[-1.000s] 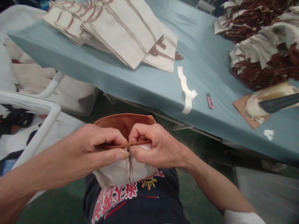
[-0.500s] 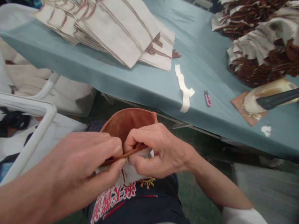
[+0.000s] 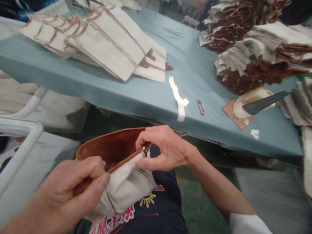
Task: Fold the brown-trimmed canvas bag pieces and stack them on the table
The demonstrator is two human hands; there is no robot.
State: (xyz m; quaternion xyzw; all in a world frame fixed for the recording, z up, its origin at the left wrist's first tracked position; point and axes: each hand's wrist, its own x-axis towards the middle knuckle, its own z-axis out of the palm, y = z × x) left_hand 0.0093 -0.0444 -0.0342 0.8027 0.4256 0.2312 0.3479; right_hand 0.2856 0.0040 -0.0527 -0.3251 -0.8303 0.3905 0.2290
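A white fabric bag with a brown lining (image 3: 130, 183) rests on my lap, its mouth open toward the table. My left hand (image 3: 80, 185) pinches the brown-edged rim near the left, thumb outside and fingers inside. Farther right along the same rim, my right hand (image 3: 161, 149) grips the edge near a seam, thumb on the white outer face. Some of the lining lies hidden behind my fingers. Beneath the bag is a dark apron (image 3: 156, 217) with red lettering and a yellow sun print.
The blue-covered table (image 3: 146, 100) bears stacked white pieces (image 3: 109, 42), a white strip (image 3: 179, 104), pink thread snips (image 3: 201, 108), a glue pot with a black-handled brush (image 3: 243, 105) and brown-white piles (image 3: 258, 61). A white-railed cart (image 3: 36, 126) stands left.
My hands have spread apart along the rim, the left moving left and down. More of the bag's white outer face shows. The view has shifted slightly right.
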